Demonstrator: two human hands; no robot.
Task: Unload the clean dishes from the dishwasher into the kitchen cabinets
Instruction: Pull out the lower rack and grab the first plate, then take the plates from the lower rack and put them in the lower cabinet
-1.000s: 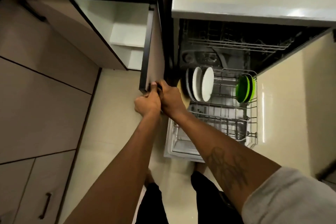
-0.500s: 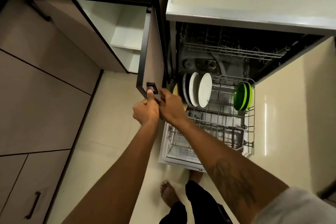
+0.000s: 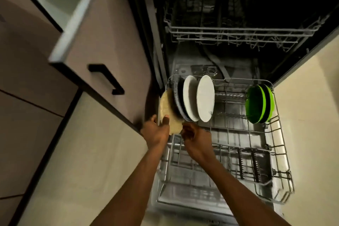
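The dishwasher's lower rack [image 3: 278, 134] is pulled out over the open door. At its left end a cream yellow plate [image 3: 167, 108] stands on edge, and my left hand [image 3: 156, 130] grips its lower rim with the thumb on its face. My right hand [image 3: 194, 132] touches the plate's lower right edge; its grip is hard to make out. Behind the yellow plate stand a dark plate [image 3: 178, 101] and two white plates [image 3: 205, 97]. Two green bowls [image 3: 256, 103] stand upright at the rack's right end.
An open cabinet door [image 3: 110, 57] with a black handle [image 3: 106, 78] hangs close to the left of the rack. The upper rack [image 3: 238, 33] sits inside the dark dishwasher. Pale floor tiles lie on both sides.
Both hands left the cabinet door handle and moved right and down to the yellow plate in the rack. The camera came much closer to the dishwasher.
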